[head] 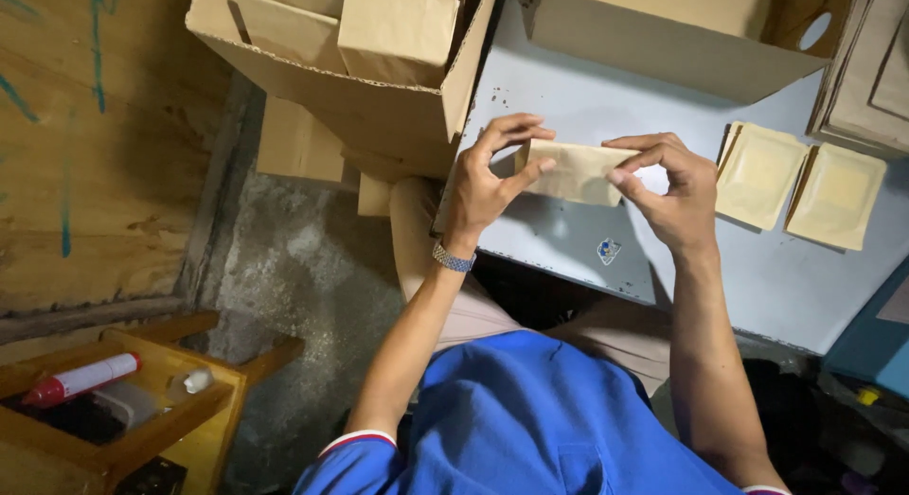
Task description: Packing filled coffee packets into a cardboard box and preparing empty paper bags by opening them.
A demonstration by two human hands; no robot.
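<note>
The person is holding one small brown paper pouch (575,171) flat above the pale grey table (568,97), one hand at each end. The left hand (485,178) is pinching the pouch's left end between thumb and fingers, and the right hand (674,190) is gripping the right end the same way, so both hands are clamped on the same pouch. Two more pouches (800,185) are lying side by side on the table to the right, just beside each other. Two open cardboard boxes are standing at the far side: the left box (379,102) is holding folded brown paper bags (398,31), and the right box (663,41) is resting on the table
</note>
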